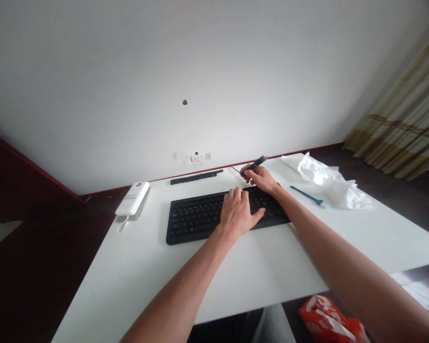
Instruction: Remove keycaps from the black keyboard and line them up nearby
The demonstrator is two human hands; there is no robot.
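Note:
A black keyboard (196,216) lies on the white table in front of me. My left hand (237,209) rests flat on its middle with the fingers stretched out and the thumb spread to the right. Above the keyboard's back right edge, my right hand (259,177) pinches a slim dark tool (257,162). A thin wire-like end sticks out of it to the left; its exact kind is not clear. Behind the keyboard, loose black keycaps (193,178) stand in rows. Right of the keyboard lies a thin blue tool (307,195).
A white power bank (133,198) with a short cable is at the table's left edge. Crumpled white plastic wrapping (330,183) covers the right back part of the white table (143,267). Below the front edge is a red bag (324,319). A wall rises behind the table.

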